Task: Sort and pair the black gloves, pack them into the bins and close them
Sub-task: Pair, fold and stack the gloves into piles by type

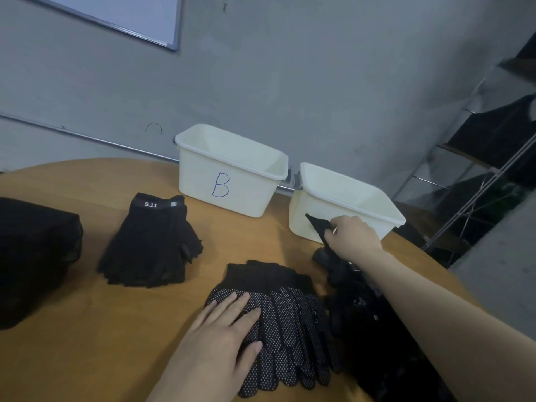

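Note:
A stack of black gloves with white grip dots lies on the wooden table, and my left hand rests flat on it. My right hand pinches the tip of a black glove pulled up from a loose pile of black gloves under my forearm, in front of the right white bin. A second white bin marked B stands to its left, open. A stack of black fingerless gloves labelled 5.11 lies left of centre.
A black bundle sits at the table's left edge. The grey wall runs right behind both bins. A metal wire rack stands to the right, past the table's edge. No bin lids are in view.

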{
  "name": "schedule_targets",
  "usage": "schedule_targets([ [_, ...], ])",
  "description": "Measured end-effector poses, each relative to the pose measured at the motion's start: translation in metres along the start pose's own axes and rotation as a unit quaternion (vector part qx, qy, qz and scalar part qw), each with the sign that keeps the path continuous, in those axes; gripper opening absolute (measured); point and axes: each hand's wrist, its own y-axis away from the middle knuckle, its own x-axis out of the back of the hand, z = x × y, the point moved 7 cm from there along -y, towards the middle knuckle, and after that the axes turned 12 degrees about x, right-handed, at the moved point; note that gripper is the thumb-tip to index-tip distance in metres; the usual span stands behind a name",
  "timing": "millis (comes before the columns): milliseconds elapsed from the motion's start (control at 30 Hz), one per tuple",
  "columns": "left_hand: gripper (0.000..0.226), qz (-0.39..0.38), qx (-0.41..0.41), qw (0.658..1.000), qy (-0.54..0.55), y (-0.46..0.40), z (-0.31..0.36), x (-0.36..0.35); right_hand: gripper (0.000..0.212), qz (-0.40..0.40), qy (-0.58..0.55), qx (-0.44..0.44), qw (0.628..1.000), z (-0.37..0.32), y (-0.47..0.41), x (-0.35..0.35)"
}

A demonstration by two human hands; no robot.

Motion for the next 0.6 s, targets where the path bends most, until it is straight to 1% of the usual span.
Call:
schedule_targets([
  [167,0.059,0.013,-0.008,1.000,0.026,0.007,-0.002,0.005,0.040,0.037,-0.013,0.005,0.999,0.000,0.010,0.036],
  [233,0.055,0.051,-0.031,0.998,0.023,0.011,0.001,0.016,0.043,0.065,-0.044,0.012,0.997,-0.002,0.014,0.051],
  [267,0.051,0.057,-0.029,0.998,0.025,0.013,0.001,0.023,0.044,0.083,-0.067,0.014,0.994,-0.004,0.016,0.058],
  [333,0.045,0.080,-0.047,0.996,0.015,0.016,0.001,0.028,0.045,0.123,-0.117,0.018,0.985,-0.008,0.022,0.074],
  [400,0.038,0.057,-0.044,0.997,0.014,0.019,-0.001,0.027,0.046,0.156,-0.152,0.028,0.976,-0.016,0.029,0.090],
  [467,0.029,0.111,-0.045,0.992,0.029,0.025,-0.002,0.035,0.048,0.174,-0.190,0.052,0.965,-0.028,0.036,0.104],
  [500,0.033,0.141,-0.034,0.989,0.040,0.027,-0.005,0.038,0.049,0.183,-0.206,0.063,0.959,-0.034,0.041,0.111],
  [533,0.036,0.137,-0.035,0.989,0.054,0.029,-0.007,0.039,0.050,0.192,-0.218,0.073,0.954,-0.040,0.045,0.117],
  [600,0.027,0.126,-0.018,0.987,0.097,0.032,-0.013,0.043,0.051,0.200,-0.238,0.086,0.947,-0.048,0.053,0.127],
])
